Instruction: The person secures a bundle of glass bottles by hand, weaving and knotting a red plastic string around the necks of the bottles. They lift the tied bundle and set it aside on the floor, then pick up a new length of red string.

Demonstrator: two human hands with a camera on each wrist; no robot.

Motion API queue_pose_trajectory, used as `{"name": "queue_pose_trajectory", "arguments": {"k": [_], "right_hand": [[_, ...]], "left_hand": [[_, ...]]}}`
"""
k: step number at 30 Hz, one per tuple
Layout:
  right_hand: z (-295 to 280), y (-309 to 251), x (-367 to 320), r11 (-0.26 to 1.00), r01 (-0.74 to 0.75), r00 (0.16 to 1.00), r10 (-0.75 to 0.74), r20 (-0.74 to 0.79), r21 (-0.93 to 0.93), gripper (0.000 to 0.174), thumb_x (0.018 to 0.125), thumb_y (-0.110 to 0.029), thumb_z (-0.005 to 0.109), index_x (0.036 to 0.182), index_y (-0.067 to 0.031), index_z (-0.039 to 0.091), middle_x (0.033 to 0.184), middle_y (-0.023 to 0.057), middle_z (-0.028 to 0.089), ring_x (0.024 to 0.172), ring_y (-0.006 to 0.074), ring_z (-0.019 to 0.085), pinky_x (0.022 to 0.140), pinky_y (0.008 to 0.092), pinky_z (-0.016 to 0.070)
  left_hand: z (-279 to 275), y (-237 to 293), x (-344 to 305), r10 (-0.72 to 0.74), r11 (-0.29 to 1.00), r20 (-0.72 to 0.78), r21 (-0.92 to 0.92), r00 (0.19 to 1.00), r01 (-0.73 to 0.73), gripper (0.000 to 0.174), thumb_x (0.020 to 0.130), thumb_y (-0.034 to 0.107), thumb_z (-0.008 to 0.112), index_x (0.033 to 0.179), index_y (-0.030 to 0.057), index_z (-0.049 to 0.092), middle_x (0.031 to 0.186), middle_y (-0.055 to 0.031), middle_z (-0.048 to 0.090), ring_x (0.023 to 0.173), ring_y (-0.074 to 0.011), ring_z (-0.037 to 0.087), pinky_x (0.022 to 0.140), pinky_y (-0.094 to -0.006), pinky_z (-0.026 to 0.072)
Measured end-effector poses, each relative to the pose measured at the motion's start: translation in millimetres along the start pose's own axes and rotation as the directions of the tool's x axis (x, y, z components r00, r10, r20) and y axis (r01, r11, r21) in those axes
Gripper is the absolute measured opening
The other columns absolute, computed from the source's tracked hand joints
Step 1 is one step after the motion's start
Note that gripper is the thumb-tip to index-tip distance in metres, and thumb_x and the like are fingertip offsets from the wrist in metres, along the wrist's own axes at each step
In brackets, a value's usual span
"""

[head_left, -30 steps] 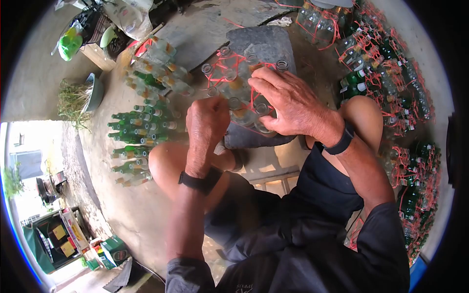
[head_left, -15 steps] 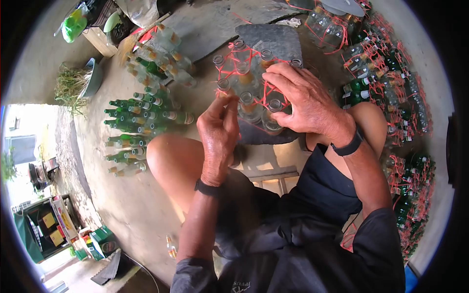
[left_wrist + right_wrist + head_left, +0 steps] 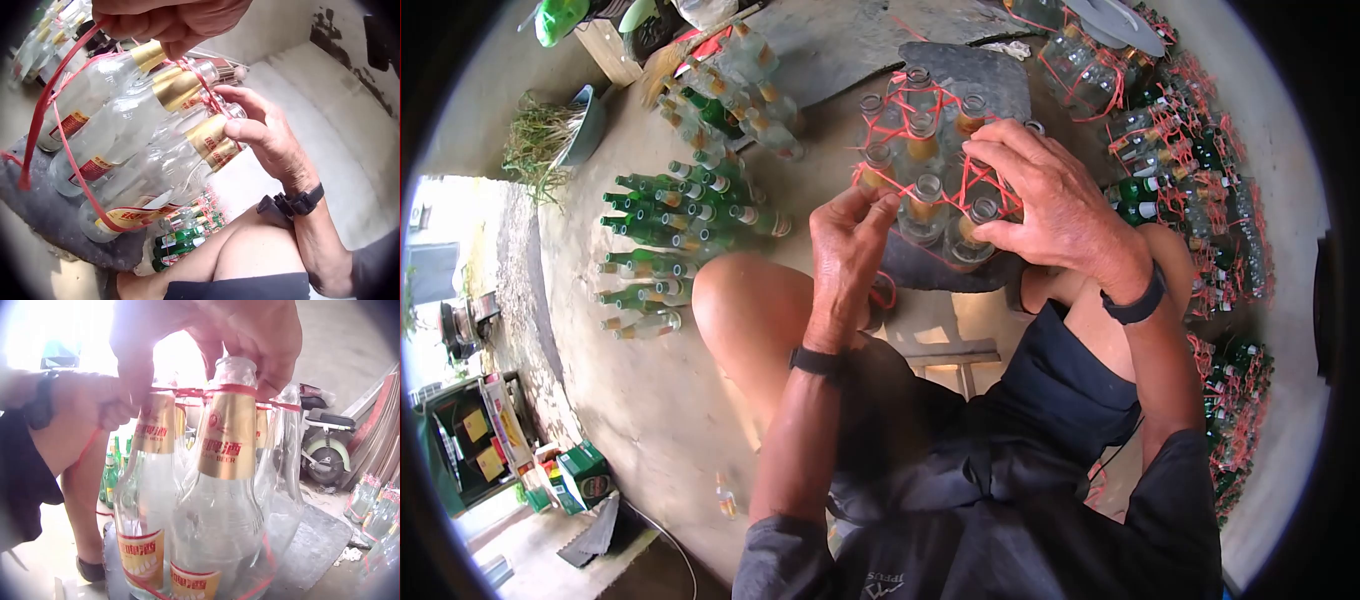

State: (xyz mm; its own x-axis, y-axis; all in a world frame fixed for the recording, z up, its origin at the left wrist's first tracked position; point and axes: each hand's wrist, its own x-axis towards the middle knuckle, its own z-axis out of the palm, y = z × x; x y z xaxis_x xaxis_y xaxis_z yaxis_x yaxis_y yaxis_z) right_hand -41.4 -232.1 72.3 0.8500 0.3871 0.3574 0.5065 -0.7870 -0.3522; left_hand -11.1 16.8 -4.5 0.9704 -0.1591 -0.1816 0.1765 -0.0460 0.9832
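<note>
Several clear glass beer bottles (image 3: 927,215) with gold neck labels stand bunched on a dark stone slab (image 3: 992,85). Red plastic string (image 3: 47,92) laces round their necks, and a lower loop circles their bodies. At the near left side of the bunch, my left hand (image 3: 847,245) pinches a string end between thumb and forefinger; a loose tail hangs from it in the left wrist view. My right hand (image 3: 1055,200) grips the necks on the right side, thumb on the nearest bottle (image 3: 219,506) group, fingers reaching over behind a neck.
Green bottles (image 3: 690,210) and loose clear bottles (image 3: 745,100) stand on the floor at left. Along the right wall are many string-tied bundles (image 3: 1190,160). My knees flank the slab. A basin (image 3: 587,130) with plants sits at far left, and a scooter (image 3: 328,450) stands behind.
My left hand has drawn back slightly from the necks, turning from a closed fist to a visible thumb-and-forefinger pinch. The right hand keeps its place on the necks. The head view has shifted.
</note>
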Motion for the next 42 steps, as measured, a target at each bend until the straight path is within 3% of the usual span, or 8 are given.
{"name": "queue_pose_trajectory", "arguments": {"k": [5, 7, 13, 22, 31, 39, 40, 42], "right_hand": [[-13.0, 7.4, 19.2, 0.999, 0.045, 0.993, -0.045, 0.111, 0.004, 0.050, 0.077, -0.014, 0.087, 0.123, 0.0007, 0.070, 0.131, 0.0147, 0.066, 0.119, 0.0374, 0.065, 0.103, 0.0454, 0.0531], [-11.8, 3.6, 32.0, 0.997, 0.069, 0.985, -0.071, 0.157, 0.016, 0.032, 0.084, -0.010, 0.081, 0.112, 0.0016, 0.073, 0.115, 0.0125, 0.070, 0.110, 0.0355, 0.066, 0.096, 0.0464, 0.0534], [13.9, 12.2, 63.2, 0.978, 0.208, 0.945, -0.196, 0.262, -0.016, 0.020, 0.085, -0.004, 0.068, 0.103, -0.0068, 0.076, 0.093, 0.0133, 0.071, 0.099, 0.0358, 0.069, 0.091, 0.0475, 0.0546], [24.0, 21.8, 82.3, 0.990, 0.006, 0.816, -0.085, 0.572, 0.139, 0.043, 0.082, 0.000, 0.057, 0.118, -0.0123, 0.076, 0.110, 0.0187, 0.076, 0.103, 0.0422, 0.071, 0.087, 0.0526, 0.0565], [33.8, 33.3, 76.8, 0.965, -0.007, 0.825, -0.143, 0.547, 0.262, 0.051, 0.083, 0.004, 0.052, 0.126, -0.0121, 0.072, 0.114, 0.0183, 0.072, 0.109, 0.0434, 0.069, 0.092, 0.0518, 0.0554], [32.8, 32.6, 76.0, 0.957, -0.002, 0.838, -0.156, 0.523, 0.289, 0.044, 0.083, 0.004, 0.054, 0.122, -0.0092, 0.072, 0.114, 0.0178, 0.072, 0.108, 0.0426, 0.070, 0.092, 0.0512, 0.0554], [33.7, 32.7, 75.5, 0.953, 0.002, 0.851, -0.160, 0.500, 0.302, 0.041, 0.083, 0.003, 0.055, 0.118, -0.0081, 0.072, 0.113, 0.0174, 0.072, 0.106, 0.0424, 0.070, 0.091, 0.0514, 0.0555], [33.1, 31.4, 74.8, 0.964, 0.019, 0.856, -0.152, 0.495, 0.264, 0.037, 0.083, 0.003, 0.055, 0.115, -0.0071, 0.071, 0.109, 0.0180, 0.073, 0.103, 0.0431, 0.070, 0.088, 0.0520, 0.0555]], "left_hand": [[4.8, -7.8, 7.6, -0.020, 0.999, -0.004, -0.032, 1.000, 0.020, 0.027, 0.100, 0.014, 0.076, 0.112, -0.0094, 0.079, 0.090, -0.0007, 0.073, 0.080, -0.0067, 0.059, 0.071, -0.0263, 0.0493], [7.7, -4.2, 8.0, -0.033, 0.997, 0.000, -0.068, 0.999, 0.033, 0.026, 0.099, 0.014, 0.076, 0.111, -0.0094, 0.080, 0.090, -0.0009, 0.074, 0.079, -0.0067, 0.060, 0.070, -0.0265, 0.0497], [14.8, -2.3, 12.7, -0.124, 0.990, -0.051, -0.079, 0.991, 0.120, 0.020, 0.097, 0.014, 0.078, 0.101, -0.0048, 0.083, 0.083, 0.0046, 0.071, 0.072, -0.0030, 0.056, 0.065, -0.0233, 0.0449], [22.0, -5.6, 16.8, -0.192, 0.977, -0.077, -0.106, 0.978, 0.183, 0.023, 0.096, 0.019, 0.081, 0.097, -0.0043, 0.083, 0.077, 0.0040, 0.069, 0.068, -0.0031, 0.052, 0.061, -0.0242, 0.0425], [32.4, -3.9, 13.7, -0.217, 0.970, -0.129, -0.145, 0.968, 0.198, 0.026, 0.097, 0.021, 0.078, 0.096, -0.0044, 0.082, 0.075, 0.0042, 0.067, 0.066, -0.0033, 0.052, 0.058, -0.0245, 0.0409], [33.7, 0.5, 11.5, -0.254, 0.963, -0.157, -0.130, 0.954, 0.235, 0.028, 0.096, 0.027, 0.074, 0.096, -0.0003, 0.081, 0.067, 0.0040, 0.060, 0.050, -0.0067, 0.048, 0.035, -0.0308, 0.0350], [33.2, 1.9, 11.0, -0.253, 0.963, -0.158, -0.131, 0.955, 0.233, 0.028, 0.096, 0.027, 0.074, 0.096, -0.0003, 0.081, 0.067, 0.0040, 0.060, 0.050, -0.0067, 0.048, 0.035, -0.0308, 0.0350], [32.8, 6.5, 10.3, -0.272, 0.960, -0.149, -0.115, 0.951, 0.256, 0.027, 0.098, 0.019, 0.078, 0.098, -0.0083, 0.081, 0.078, -0.0027, 0.073, 0.067, -0.0057, 0.057, 0.057, -0.0270, 0.0463]]}}
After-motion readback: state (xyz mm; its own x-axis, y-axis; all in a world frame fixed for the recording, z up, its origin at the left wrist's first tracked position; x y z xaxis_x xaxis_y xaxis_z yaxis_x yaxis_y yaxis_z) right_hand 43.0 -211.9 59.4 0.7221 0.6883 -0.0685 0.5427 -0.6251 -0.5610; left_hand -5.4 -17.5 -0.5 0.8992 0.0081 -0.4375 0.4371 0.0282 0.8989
